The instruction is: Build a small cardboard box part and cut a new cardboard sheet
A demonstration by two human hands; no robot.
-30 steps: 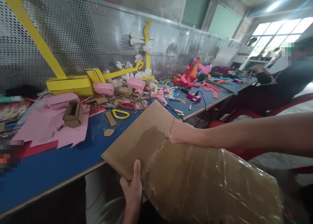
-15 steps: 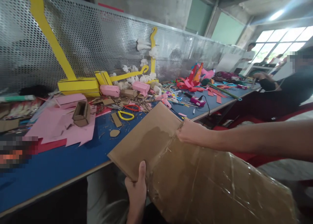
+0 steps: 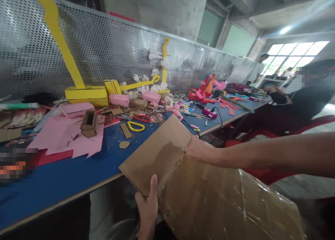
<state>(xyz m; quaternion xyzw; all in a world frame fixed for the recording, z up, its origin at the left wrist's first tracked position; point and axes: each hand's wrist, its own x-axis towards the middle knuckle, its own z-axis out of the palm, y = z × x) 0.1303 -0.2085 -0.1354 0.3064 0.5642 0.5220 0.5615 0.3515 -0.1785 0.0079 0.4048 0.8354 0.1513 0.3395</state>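
A large sheet of brown cardboard (image 3: 222, 198), its lower part covered with shiny clear tape, slants across the front of the view. Its upper flap (image 3: 159, 145) is plain and matt, with a crease between the two parts. My left hand (image 3: 148, 205) grips the near edge beside the crease, thumb on top and fingers hidden underneath. At the crease's far end, my right hand (image 3: 199, 148) is closed on the cardboard's edge. The flap's corners overlap the edge of the blue table (image 3: 78, 177).
Yellow-handled scissors (image 3: 135, 126), a pink glue gun (image 3: 176, 111), pink paper (image 3: 57, 135) and a small cardboard box (image 3: 89, 123) lie on the table. Yellow cardboard shapes (image 3: 86, 93) stand against a perforated metal panel (image 3: 110, 51). Another person (image 3: 309, 86) sits at the right.
The camera view has shifted slightly. My right hand and the cardboard's taped part have moved a little left and down in view; both hands keep their hold.
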